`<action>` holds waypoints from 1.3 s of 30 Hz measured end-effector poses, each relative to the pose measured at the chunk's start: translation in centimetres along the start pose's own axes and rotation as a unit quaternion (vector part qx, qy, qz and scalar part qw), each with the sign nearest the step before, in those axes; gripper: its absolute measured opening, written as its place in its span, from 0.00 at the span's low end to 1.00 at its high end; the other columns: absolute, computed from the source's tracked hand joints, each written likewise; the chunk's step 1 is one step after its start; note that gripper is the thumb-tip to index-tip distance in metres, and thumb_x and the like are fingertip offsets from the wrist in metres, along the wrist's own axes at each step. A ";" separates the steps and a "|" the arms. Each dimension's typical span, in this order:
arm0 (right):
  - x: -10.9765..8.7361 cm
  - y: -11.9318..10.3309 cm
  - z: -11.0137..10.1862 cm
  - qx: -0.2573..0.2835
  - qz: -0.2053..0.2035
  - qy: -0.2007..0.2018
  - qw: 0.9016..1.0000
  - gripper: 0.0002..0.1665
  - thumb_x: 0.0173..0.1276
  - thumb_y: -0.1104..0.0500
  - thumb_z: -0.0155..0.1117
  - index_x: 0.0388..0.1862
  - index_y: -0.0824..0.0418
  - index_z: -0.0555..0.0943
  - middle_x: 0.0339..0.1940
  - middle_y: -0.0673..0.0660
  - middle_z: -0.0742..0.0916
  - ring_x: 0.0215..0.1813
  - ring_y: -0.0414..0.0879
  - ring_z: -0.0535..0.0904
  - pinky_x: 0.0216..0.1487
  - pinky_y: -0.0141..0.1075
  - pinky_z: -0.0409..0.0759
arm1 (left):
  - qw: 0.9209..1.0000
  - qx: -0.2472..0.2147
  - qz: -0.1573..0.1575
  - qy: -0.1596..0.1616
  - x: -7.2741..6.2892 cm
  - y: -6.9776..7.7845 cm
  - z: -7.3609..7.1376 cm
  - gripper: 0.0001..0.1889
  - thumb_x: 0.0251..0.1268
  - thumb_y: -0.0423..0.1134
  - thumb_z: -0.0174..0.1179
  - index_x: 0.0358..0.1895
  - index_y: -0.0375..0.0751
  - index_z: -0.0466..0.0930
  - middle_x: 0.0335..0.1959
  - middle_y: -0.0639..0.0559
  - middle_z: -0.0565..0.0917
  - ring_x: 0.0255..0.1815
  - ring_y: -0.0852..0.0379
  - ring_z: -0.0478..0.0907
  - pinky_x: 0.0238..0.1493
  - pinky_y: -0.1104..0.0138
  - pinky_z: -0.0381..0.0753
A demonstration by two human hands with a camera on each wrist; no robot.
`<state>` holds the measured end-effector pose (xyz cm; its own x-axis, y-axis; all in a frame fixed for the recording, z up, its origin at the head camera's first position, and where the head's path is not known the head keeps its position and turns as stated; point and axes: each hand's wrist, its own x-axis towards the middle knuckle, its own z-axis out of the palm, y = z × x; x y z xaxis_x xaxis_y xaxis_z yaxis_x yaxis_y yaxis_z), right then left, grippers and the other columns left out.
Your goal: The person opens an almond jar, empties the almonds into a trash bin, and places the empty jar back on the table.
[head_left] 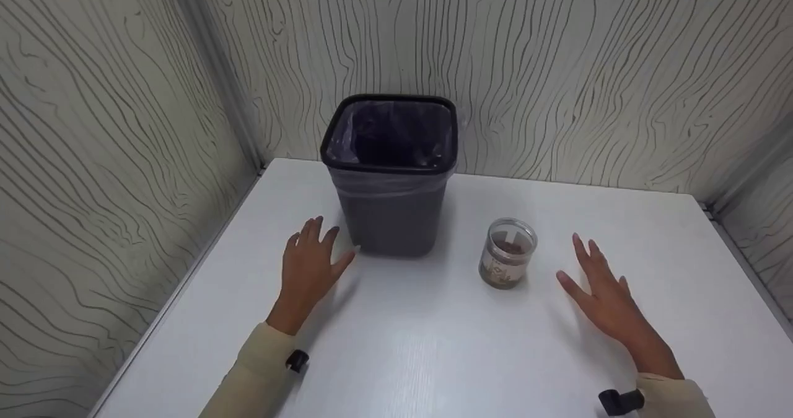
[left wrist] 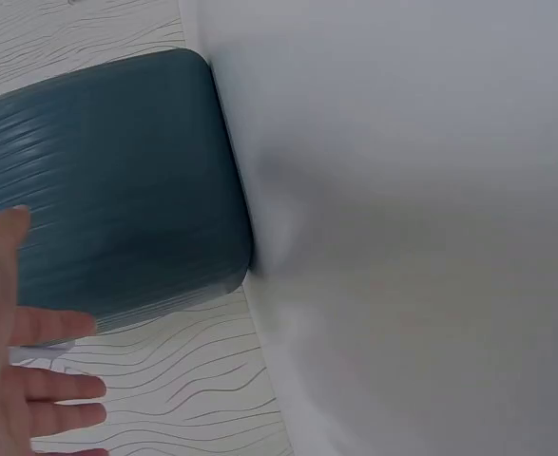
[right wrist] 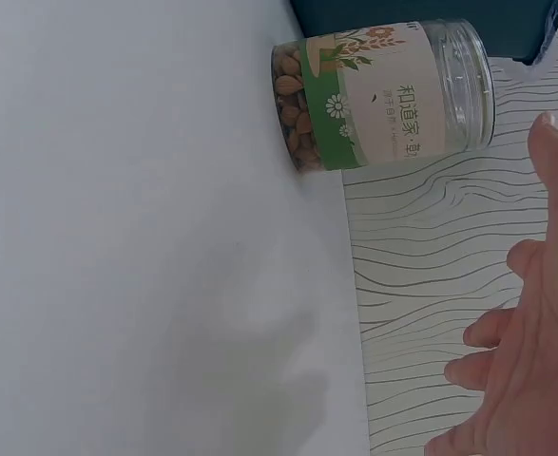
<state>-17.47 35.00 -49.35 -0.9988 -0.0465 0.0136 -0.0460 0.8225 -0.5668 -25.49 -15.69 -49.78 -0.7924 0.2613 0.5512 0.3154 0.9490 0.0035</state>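
Right of centre in the head view, we see the jar (head_left: pixel 507 254) upright, mouth upward, long axis vertical, its label (right wrist: pixel 383 104) reading "和道家", while the left hand (head_left: pixel 306 272) and right hand (head_left: pixel 607 300) are spread, grasping nothing.

On my head feed a glossy white tabletop (head_left: pixel 396 306) runs up to a pale back wall (head_left: pixel 545 65) covered in dark, wavy wood-grain lines. I see the same pattern on the left wall (head_left: pixel 80 158) and the right wall (head_left: pixel 771 257), with a grey corner strip (head_left: pixel 210 65) at the left join. A soft glare lies on the table's near middle; both my wrist feeds render its white greyer.
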 end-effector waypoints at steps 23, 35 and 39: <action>1.1 -0.3 1.2 0.097 0.005 -0.011 0.995 0.51 0.78 0.36 0.51 0.85 0.44 0.33 0.84 0.65 0.42 0.82 0.69 0.36 0.73 0.72 0.40 | 0.979 -0.108 0.085 0.151 0.9 4.6 0.2 0.23 0.67 0.61 0.63 0.42 0.43 0.90 0.43 0.45 0.87 0.38 0.47 0.86 0.28 0.57 0.84; 1.8 -0.5 1.4 0.121 -0.010 0.000 0.993 0.50 0.80 0.38 0.51 0.84 0.41 0.32 0.85 0.60 0.41 0.82 0.66 0.35 0.74 0.70 0.40 | 0.969 -0.138 0.123 0.161 1.4 7.4 0.0 0.22 0.67 0.60 0.63 0.45 0.44 0.89 0.47 0.47 0.86 0.39 0.50 0.86 0.33 0.59 0.86; 2.2 -0.5 1.5 0.124 -0.010 0.003 0.992 0.49 0.80 0.38 0.50 0.84 0.40 0.32 0.85 0.59 0.41 0.83 0.66 0.36 0.74 0.70 0.40 | 0.967 -0.151 0.125 0.160 2.1 8.7 0.2 0.21 0.67 0.59 0.64 0.45 0.44 0.89 0.47 0.47 0.86 0.43 0.51 0.86 0.35 0.60 0.87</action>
<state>-19.58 33.66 -50.26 -0.9979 -0.0567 0.0315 -0.0611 0.6565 -0.7519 -24.52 -6.88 -48.80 -0.4843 0.3625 0.7962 0.6532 0.7553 0.0534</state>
